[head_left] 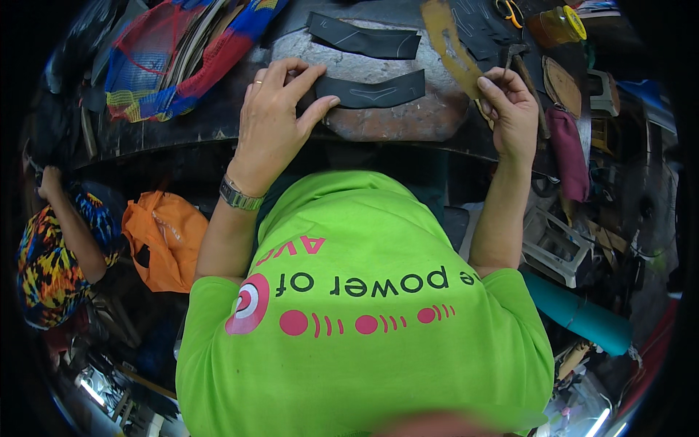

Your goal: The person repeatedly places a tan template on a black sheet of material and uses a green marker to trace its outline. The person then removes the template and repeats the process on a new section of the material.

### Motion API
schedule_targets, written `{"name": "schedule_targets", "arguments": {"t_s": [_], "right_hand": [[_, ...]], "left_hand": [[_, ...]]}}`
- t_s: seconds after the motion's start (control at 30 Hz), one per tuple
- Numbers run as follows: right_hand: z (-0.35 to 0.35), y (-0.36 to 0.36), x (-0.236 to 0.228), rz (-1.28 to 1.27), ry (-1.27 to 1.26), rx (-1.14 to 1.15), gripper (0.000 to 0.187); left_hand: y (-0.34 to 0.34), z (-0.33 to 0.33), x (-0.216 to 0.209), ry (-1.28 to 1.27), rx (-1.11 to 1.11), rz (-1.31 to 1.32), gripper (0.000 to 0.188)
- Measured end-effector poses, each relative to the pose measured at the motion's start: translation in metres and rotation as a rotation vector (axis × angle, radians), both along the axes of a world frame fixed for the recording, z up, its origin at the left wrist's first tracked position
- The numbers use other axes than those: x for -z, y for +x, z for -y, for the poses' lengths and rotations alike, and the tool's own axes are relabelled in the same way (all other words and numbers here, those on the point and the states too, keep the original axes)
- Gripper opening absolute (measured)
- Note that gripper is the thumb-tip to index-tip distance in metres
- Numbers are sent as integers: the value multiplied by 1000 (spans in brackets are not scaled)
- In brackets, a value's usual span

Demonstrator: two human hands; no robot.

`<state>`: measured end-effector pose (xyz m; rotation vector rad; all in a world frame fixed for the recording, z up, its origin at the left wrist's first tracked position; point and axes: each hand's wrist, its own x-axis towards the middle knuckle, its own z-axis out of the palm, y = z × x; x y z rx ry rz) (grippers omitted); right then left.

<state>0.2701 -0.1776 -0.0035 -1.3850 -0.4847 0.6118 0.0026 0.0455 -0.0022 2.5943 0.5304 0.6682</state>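
My left hand (pixel 277 109) rests at the left end of a curved black piece of leather-like material (pixel 375 91), thumb and index finger apart. A pale outline is drawn on this piece. Its left end is partly hidden by my fingers. Between thumb and fingers, my right hand (pixel 510 105) pinches the lower end of a yellow-brown template (pixel 450 45) with a long slot in it, held right of the black piece. A second black piece (pixel 364 38) with pale lines lies farther back. Both black pieces lie on a worn, rounded slab (pixel 397 122).
Black cut pieces (pixel 480 33), orange-handled scissors (pixel 508 11) and a yellow-lidded jar (pixel 557 28) lie at the back right. A hammer (pixel 528 69) is beside my right hand. A colourful mesh bag (pixel 175 58) occupies the left. Another person's arm (pixel 73 226) shows far left.
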Motion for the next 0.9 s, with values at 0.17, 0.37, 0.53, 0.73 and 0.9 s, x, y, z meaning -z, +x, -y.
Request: {"name": "schedule_targets", "arguments": {"t_s": [0.17,0.37,0.53,0.73,0.9], "right_hand": [[6,2,16,211,-380,-46,19],[-10,-23,-9,985,-517,68,32],[-42,-58,-21,1071,-416,-350,36],[-64,-48,-19,1046,-440,-568,28],[-61,-5,-24,380,-45,-336,16]], "left_hand": [[3,1,0,-20,5,-14,37],[5,0,-3,-109,92,-8,23],[7,0,-6,-102,149,-8,20],[1,-9,-10,-157,75,160,21],[-4,-32,-16,-103,10,220,19]]}}
